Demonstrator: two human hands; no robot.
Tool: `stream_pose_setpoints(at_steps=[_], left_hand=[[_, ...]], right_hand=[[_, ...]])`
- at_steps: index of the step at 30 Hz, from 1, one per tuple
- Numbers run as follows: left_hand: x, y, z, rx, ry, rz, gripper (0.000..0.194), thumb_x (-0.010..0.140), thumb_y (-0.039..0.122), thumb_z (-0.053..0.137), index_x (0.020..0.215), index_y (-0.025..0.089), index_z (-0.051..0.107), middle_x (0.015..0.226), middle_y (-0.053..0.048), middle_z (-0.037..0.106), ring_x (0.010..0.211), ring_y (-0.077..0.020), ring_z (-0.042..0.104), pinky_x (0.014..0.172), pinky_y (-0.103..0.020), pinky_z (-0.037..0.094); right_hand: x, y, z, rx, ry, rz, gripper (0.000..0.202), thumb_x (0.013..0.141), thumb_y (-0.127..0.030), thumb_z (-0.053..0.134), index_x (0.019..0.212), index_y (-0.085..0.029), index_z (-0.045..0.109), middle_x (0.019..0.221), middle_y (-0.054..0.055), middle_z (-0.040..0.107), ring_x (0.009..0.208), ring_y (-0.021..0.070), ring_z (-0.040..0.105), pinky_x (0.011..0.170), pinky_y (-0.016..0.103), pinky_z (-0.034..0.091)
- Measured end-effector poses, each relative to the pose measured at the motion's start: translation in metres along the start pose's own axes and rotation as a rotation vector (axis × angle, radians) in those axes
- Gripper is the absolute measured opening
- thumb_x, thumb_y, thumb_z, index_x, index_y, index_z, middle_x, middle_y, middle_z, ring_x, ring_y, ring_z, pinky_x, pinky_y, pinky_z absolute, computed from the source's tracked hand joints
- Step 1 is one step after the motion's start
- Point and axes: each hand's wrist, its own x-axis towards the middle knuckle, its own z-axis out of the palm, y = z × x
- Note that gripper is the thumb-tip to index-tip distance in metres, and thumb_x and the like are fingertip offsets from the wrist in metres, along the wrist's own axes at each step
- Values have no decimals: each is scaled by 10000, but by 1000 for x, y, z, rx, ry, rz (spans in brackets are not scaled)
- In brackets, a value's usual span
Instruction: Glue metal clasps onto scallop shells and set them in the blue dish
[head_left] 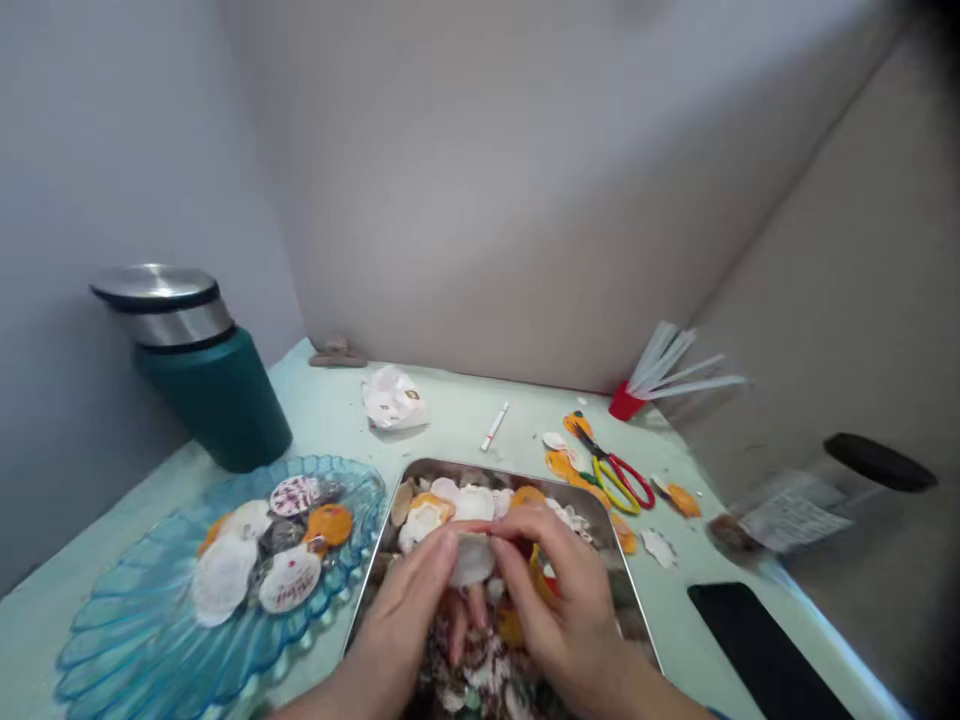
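A white round flat piece (pixel 474 562), perhaps cloth or felt, is held up between my hands. My left hand (pixel 405 610) pinches its left edge with the thumb and fingers. At the piece's upper right edge, my right hand (pixel 566 600) has its thumb and index finger closed. Both hands are over a metal tray (pixel 634 590) full of small white and orange cut pieces and scraps, and they hide much of its middle. To the left, a blue scalloped plate (pixel 135 610) bears several round pieces, among them a white one with red lettering (pixel 290 580).
A green bottle (pixel 214 390) stands behind the plate. Red-and-yellow-handled scissors (pixel 619 478) lie among orange scraps right of the tray. Farther off are a marker (pixel 494 427), a crumpled white packet (pixel 394 400) and a red cup (pixel 627 401) of white sticks. A black phone (pixel 765 645) lies at right.
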Motion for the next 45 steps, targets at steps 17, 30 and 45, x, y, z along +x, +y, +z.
stream_pose_setpoints(at_steps=[17, 30, 45], left_hand=[[1, 1, 3, 129, 116, 64, 421, 845, 496, 539, 1081, 154, 613, 505, 60, 468, 430, -66, 348, 412, -171, 246], [-5, 8, 12, 207, 242, 209, 232, 821, 420, 601, 928, 218, 644, 686, -6, 606, 847, -209, 600, 714, -253, 454], [-9, 6, 7, 394, 349, 270, 292, 848, 433, 540, 1028, 211, 598, 1044, -53, 650, 1039, -231, 568, 886, -294, 399]], right_hand=[[-2, -3, 2, 50, -63, 44, 140, 872, -71, 505, 883, -197, 566, 791, 19, 620, 714, 143, 595, 662, 258, 458], [-1, -2, 1, 143, -146, 310, 92, 880, -147, 532, 818, -213, 549, 734, -27, 559, 663, 126, 525, 618, 236, 418], [1, -10, 3, 323, -194, 448, 107, 866, -198, 551, 765, -200, 515, 656, -35, 548, 590, 120, 515, 569, 237, 422]])
